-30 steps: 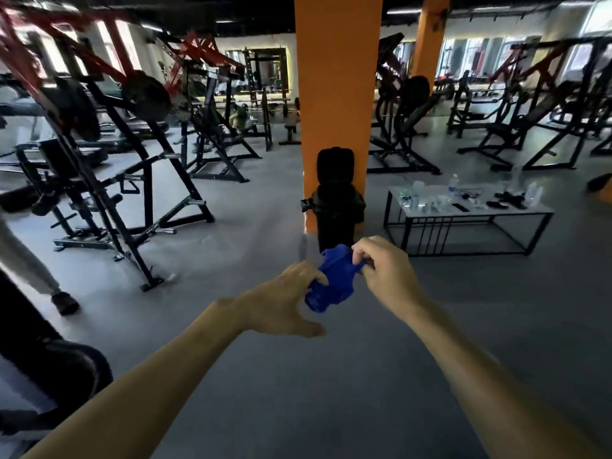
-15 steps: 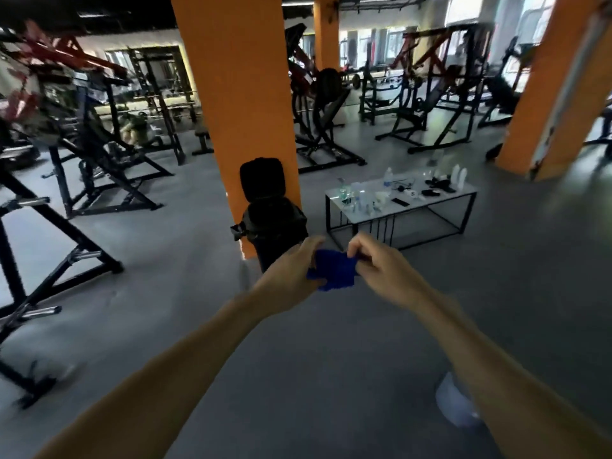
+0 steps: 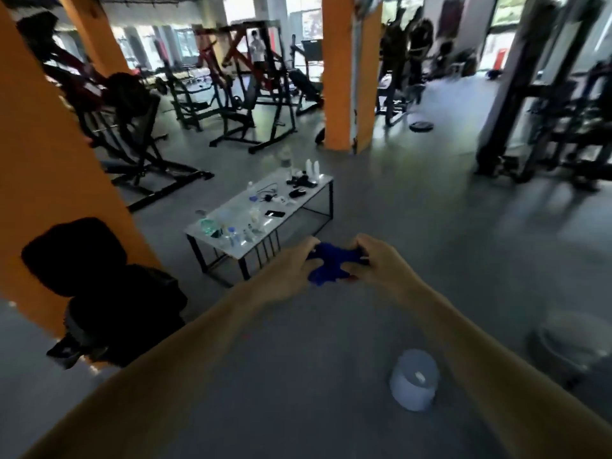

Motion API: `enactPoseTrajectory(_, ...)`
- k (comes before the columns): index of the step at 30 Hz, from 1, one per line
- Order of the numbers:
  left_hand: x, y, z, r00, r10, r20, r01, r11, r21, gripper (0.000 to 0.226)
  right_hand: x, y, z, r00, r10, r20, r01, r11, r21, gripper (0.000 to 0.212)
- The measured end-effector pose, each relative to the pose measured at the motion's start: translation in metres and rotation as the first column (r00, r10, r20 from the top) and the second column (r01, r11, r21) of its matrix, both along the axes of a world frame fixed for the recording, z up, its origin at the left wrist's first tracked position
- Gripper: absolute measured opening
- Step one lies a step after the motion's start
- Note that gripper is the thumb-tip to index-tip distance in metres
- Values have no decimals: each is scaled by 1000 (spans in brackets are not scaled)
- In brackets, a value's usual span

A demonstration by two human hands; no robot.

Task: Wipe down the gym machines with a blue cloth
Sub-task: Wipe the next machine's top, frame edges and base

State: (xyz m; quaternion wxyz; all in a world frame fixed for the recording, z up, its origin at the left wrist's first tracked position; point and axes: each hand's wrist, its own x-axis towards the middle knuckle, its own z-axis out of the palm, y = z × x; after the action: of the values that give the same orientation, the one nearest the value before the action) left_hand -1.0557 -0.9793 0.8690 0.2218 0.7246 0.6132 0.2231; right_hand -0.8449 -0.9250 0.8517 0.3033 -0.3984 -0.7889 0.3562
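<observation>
While both arms are stretched forward, the blue cloth [image 3: 332, 264] is gripped between the left hand [image 3: 287, 268] and the right hand [image 3: 376, 262]; beyond them a low table [image 3: 238, 207] is seen, then gym machines [image 3: 251, 94] further back

No legible text, label, brand, number or sign was visible anywhere in the frame. The bottles and small items on the low table [image 3: 299, 197] at centre were too blurred for any print to be read. The orange pillars [image 3: 337, 77] and the gym machines [image 3: 251, 94] in the upper half carried no readable markings.
</observation>
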Motion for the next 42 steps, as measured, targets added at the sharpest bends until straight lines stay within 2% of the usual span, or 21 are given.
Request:
enactPoseTrajectory(5, 6, 125, -19, 990, -127, 58, 129, 991, -35, 32, 10, 88, -27, 977, -210, -26, 207, 975, -78, 23)
enactPoseTrajectory(9, 10, 232, -46, 970, -228, 82, 232, 971, -48, 66, 16, 172, -48, 955, -289, -61, 277, 949, -153, 36)
enactPoseTrajectory(11, 13, 286, -53, 964, -250, 89, 255, 966, -51, 74, 16, 221, -57, 940, -337, -43, 327, 931, -161, 30)
enactPoseTrajectory(13, 15, 338, -55, 965, -258, 53, 259, 966, -18, 70, 17, 266, -62, 925, -378, -33, 369, 917, -154, 22)
enactPoseTrajectory(17, 25, 439, -54, 954, -299, 40, 297, 954, 46, 47, 25, 350, -61, 893, -450, -5, 446, 887, -122, 14)
enactPoseTrajectory(22, 61, 561, -60, 901, -428, 65, 420, 901, 107, 28, 50, 440, -67, 808, -589, 15, 590, 807, -22, 14)
enactPoseTrajectory(24, 84, 612, -67, 870, -488, 78, 477, 870, 124, 27, 64, 474, -72, 747, -664, -13, 664, 747, 10, 11)
enactPoseTrajectory(27, 121, 674, -80, 804, -588, 89, 572, 805, 158, 37, 82, 514, -86, 630, -775, -38, 776, 629, 44, 14)
enactPoseTrajectory(31, 177, 732, -89, 708, -694, 135, 685, 720, 110, 58, 106, 549, -100, 408, -909, -84, 911, 411, -15, 18)
enactPoseTrajectory(35, 242, 772, -99, 610, -779, 143, 768, 626, 137, 35, 136, 562, -100, 117, -984, -134, 986, 130, -99, 23)
enactPoseTrajectory(37, 278, 786, -105, 502, -860, 91, 841, 510, 183, 33, 154, 565, -100, 40, -992, -119, 996, 49, -71, 20)
enactPoseTrajectory(40, 335, 801, -114, 314, -950, 3, 934, 309, 177, 21, 193, 570, -105, -19, -994, -106, 999, -22, 28, 20)
enactPoseTrajectory(42, 376, 808, -118, 195, -980, -37, 967, 186, 172, 36, 226, 574, -116, -49, -996, -71, 996, -55, 76, 18)
